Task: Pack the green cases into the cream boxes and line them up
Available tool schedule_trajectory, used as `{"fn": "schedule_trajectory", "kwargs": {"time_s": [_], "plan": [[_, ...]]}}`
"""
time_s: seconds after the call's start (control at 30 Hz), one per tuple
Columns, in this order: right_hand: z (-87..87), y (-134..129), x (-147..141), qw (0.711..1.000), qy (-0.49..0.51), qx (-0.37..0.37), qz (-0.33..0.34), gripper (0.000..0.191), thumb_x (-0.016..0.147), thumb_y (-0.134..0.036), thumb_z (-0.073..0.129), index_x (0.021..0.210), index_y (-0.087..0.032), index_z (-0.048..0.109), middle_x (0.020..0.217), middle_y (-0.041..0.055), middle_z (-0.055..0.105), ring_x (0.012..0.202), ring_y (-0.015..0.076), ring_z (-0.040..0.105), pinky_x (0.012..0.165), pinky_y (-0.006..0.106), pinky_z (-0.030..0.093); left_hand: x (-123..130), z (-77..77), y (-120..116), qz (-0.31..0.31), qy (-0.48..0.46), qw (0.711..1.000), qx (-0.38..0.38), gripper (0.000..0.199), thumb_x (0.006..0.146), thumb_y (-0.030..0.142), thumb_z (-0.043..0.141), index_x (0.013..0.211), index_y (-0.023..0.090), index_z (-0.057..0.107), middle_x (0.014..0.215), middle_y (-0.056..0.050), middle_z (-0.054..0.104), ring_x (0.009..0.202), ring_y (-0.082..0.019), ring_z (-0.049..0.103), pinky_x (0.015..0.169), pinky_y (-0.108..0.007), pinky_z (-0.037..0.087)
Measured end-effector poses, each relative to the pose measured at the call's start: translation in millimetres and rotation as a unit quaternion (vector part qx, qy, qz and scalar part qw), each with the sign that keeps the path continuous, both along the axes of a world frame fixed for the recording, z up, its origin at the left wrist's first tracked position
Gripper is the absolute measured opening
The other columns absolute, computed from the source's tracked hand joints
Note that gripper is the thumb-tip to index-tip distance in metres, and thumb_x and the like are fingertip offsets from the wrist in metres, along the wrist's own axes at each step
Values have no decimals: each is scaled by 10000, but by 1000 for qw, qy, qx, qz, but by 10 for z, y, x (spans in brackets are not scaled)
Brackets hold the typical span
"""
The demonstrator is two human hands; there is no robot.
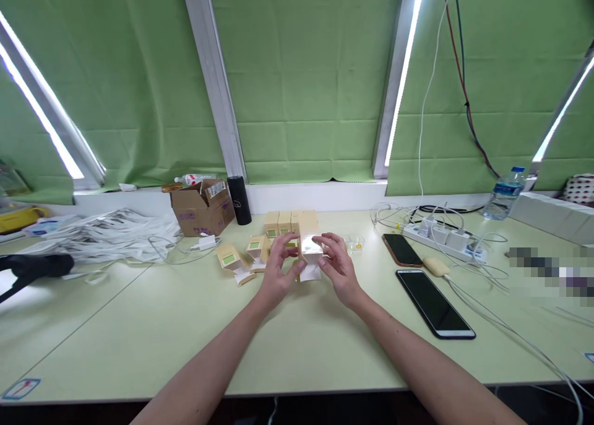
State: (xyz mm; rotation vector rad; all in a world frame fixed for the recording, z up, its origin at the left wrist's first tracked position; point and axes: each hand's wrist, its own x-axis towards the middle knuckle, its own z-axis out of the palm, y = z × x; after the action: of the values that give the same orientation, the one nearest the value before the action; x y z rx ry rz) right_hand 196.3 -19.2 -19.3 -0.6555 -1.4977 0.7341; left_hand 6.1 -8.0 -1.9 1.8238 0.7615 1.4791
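A small pale cardboard box (310,247) with a shiny face and a white flap hanging at its near end is held between my two hands. My left hand (279,267) grips its left side, the thumb near the flap. From the right, my right hand (341,269) holds it with curled fingers and thumb. Just left of my left hand, two similar boxes with green labels stand with flaps open: one box (229,261) farther out and another box (257,250) closer in. Behind my hands is a row of the same boxes (279,219).
Small clear plastic pieces (355,244) lie right of my hands. Two phones, a black one (435,303) and a smaller one (401,250), rest beside a power strip (445,242) with cables. At back left are a brown carton (203,210), black tumbler (239,200) and white cable bundle (116,236).
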Motion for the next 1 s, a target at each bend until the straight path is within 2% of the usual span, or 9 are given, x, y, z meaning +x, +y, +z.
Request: {"fn": "schedule_trajectory", "kwargs": {"time_s": [0.13,0.2,0.27,0.33,0.37,0.43,0.53,0.6,1.0], "plan": [[-14,2,9,1000,1,-15,19,416,981,-454,607,1380,-340,646,1437,92,398,1028,204,621,918,404,580,4,-30,42,4,21,999,38,446,899,335,768,1328,298,653,1535,-119,428,1293,-296,584,1044,-440,535],[-13,11,17,999,8,-14,30,429,982,-452,592,1389,-331,648,1424,103,435,1115,244,608,916,412,576,12,-43,62,10,11,999,42,436,900,322,766,1324,301,665,1517,-115,438,1296,-292,583,1038,-432,543],[-5,23,22,999,9,-9,37,437,982,-436,580,1397,-318,647,1323,119,543,1338,309,495,933,420,569,19,-55,75,15,1,999,40,425,907,322,758,1324,301,672,1501,-113,446,1237,-268,613,1017,-422,558],[0,34,21,999,10,-5,45,439,975,-407,585,1400,-314,645,1188,129,627,1512,315,302,968,427,559,22,-65,82,23,-2,999,37,416,914,328,752,1322,298,680,1479,-111,457,1159,-237,642,995,-410,572],[-1,39,18,999,12,-6,50,440,970,-390,593,1401,-319,644,1173,128,639,1533,309,273,981,429,556,23,-69,85,30,-2,999,36,410,916,332,751,1319,297,684,1467,-110,463,1130,-226,650,988,-405,576],[-13,47,13,998,22,-16,63,443,958,-360,618,1399,-341,644,1295,114,591,1450,313,426,979,428,559,24,-76,90,47,2,998,34,397,921,338,746,1312,294,693,1445,-109,471,1093,-210,657,982,-398,580],[-46,60,6,996,32,-34,74,447,940,-356,667,1386,-375,649,1489,84,404,1126,235,669,945,416,576,28,-81,93,57,0,998,32,376,929,342,738,1300,293,701,1418,-103,477,1059,-195,664,966,-390,589],[-64,71,4,996,31,-37,72,436,931,-382,696,1366,-379,661,1508,76,358,1021,193,692,931,408,587,33,-79,91,57,-5,998,29,371,926,339,741,1292,291,704,1402,-99,479,1049,-192,668,956,-386,595],[-18,58,-31,997,38,-46,42,364,943,-469,724,1288,-354,701,1410,76,420,869,125,655,882,377,612,71,-35,54,68,1,997,31,356,909,334,747,1261,285,720,1333,-94,505,1083,-214,658,918,-376,603]]}}
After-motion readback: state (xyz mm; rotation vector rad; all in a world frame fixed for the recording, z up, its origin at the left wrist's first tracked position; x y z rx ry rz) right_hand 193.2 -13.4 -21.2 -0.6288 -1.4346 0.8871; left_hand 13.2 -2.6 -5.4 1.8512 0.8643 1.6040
